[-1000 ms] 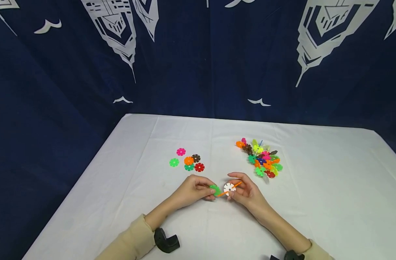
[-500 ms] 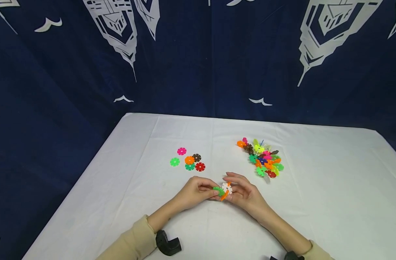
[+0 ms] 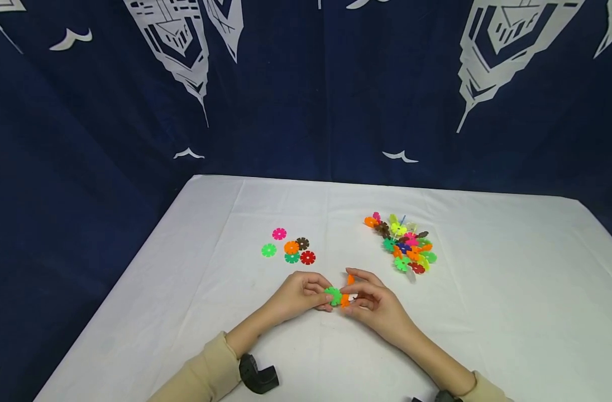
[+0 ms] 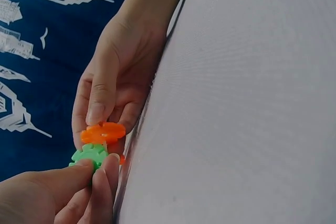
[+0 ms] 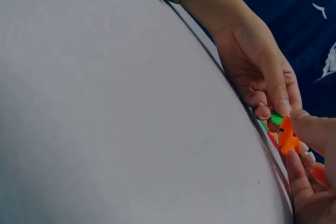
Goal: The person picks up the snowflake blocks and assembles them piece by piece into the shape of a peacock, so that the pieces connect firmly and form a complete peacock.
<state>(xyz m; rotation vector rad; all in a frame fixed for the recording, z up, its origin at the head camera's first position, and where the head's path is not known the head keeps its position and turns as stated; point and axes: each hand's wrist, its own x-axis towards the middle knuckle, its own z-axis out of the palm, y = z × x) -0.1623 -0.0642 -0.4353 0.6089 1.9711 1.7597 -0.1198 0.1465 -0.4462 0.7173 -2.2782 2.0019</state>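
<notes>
In the head view my left hand [image 3: 306, 291] pinches a green notched plastic disc [image 3: 333, 296] between thumb and fingers. My right hand [image 3: 378, 301] holds a joined piece made of orange and white notched discs. One orange disc [image 3: 345, 300] meets the green one's edge; whether their slots interlock I cannot tell. Most of the white disc [image 3: 353, 297] is behind the right fingers. Seen from the left wrist, the green disc [image 4: 90, 155] lies right against an orange disc [image 4: 105, 132]. The right wrist view shows an orange disc [image 5: 287, 136] between right thumb and fingers.
Beyond the left hand, several loose discs lie on the white tablecloth, among them a red disc [image 3: 308, 257] and a pink disc [image 3: 279, 234]. A heap of joined colourful discs [image 3: 403, 245] sits farther right. Dark blue patterned cloth [image 3: 286, 111] hangs behind the table.
The right hand has brought the orange and white piece left against the green disc and turned it. The white disc, facing up earlier, is now mostly covered by fingers.
</notes>
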